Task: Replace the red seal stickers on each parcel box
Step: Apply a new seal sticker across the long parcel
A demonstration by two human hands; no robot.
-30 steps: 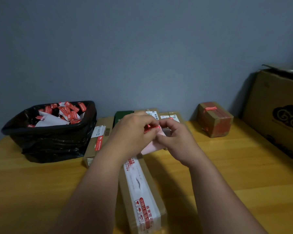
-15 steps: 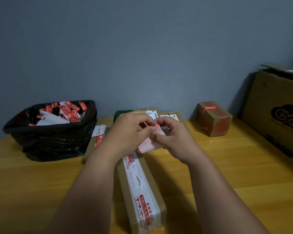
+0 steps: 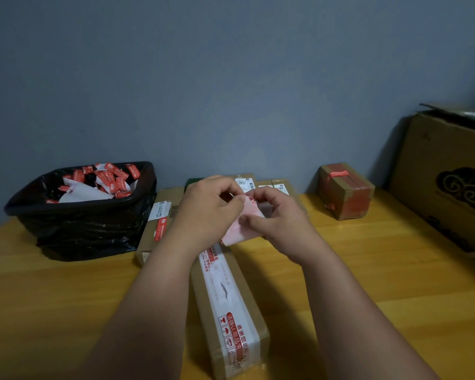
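Note:
Both hands meet above the far end of a long brown parcel box with white printed tape. My right hand holds a pinkish sticker backing sheet from the right. My left hand pinches at the sheet's top edge, where a bit of red sticker shows. A flat box with a red seal sticker lies to the left. A small box with red tape and a red seal stands at the back right. More labelled boxes sit behind my hands, mostly hidden.
A black-lined bin at the back left holds several peeled red stickers and white backing scraps. A big open carton stands at the right edge. The wooden table runs to a grey wall.
Both hands stay together on the backing sheet. My left fingers have shifted slightly along its top edge, and the red sticker end shows less than before.

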